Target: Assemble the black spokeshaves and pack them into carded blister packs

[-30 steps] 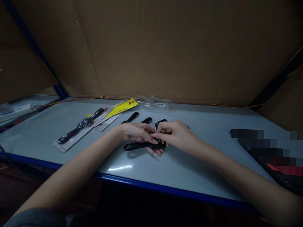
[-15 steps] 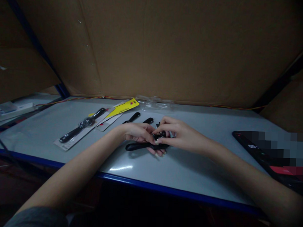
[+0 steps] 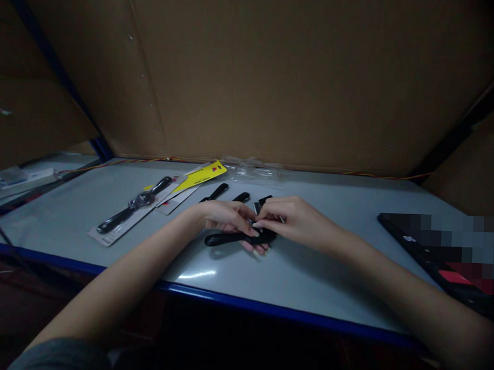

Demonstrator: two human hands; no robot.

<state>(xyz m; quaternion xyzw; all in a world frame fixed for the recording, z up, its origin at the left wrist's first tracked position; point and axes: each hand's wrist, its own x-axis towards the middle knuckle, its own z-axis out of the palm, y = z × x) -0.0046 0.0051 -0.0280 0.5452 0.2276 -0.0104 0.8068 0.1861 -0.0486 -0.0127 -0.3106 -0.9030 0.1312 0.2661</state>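
Observation:
My left hand is closed around the head end of a black-handled tool, palm up, over the middle of the table. The handle sticks out to the left below my fingers. My right hand is closed in a pinch at the head of this tool, thumb and forefinger meeting just above it. Whatever the pinch holds is too small and hidden to make out. Just behind my fingers shows a black piece with a pale edge. Two more black handles lie past my left hand, their other ends partly hidden.
At left, a similar black tool in clear wrap rests on a pale card beside a yellow header card. Crumpled clear plastic lies against the cardboard back wall. A dark laptop-like device, partly pixelated, is at right. The table edge is blue.
My right hand has drawn its fingers into a tighter pinch and lifted slightly off the tool's head. My left hand and the tool stay in place.

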